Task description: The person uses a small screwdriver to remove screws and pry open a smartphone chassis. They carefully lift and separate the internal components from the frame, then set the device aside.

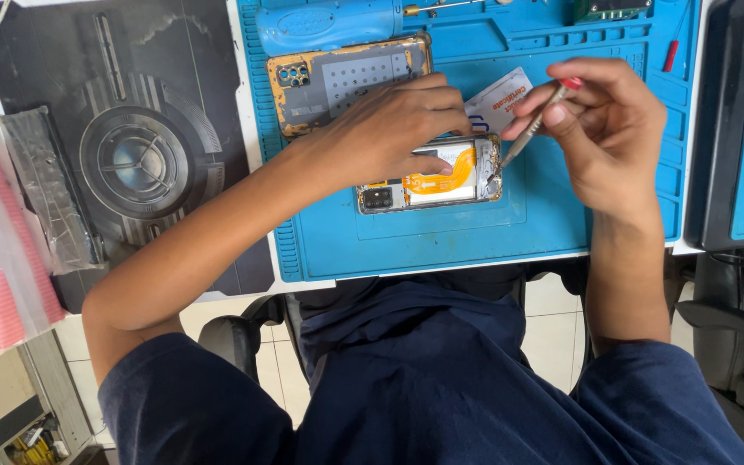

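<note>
Phone [428, 176] lies open on blue mat [561, 215], back cover [346, 82] already off, set above. L hand [398, 129] presses phone flat, not gripping. R hand [604, 129] pinches thin tool [527, 133], tip at phone's right end. Insides not out yet.

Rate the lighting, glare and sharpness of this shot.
Head view: even daylight, soft shadows; the opened phone with orange flex cable is sharp under the left hand; mild sheen on the blue silicone mat; edges bow slightly; the right hand looks crisp.
</note>
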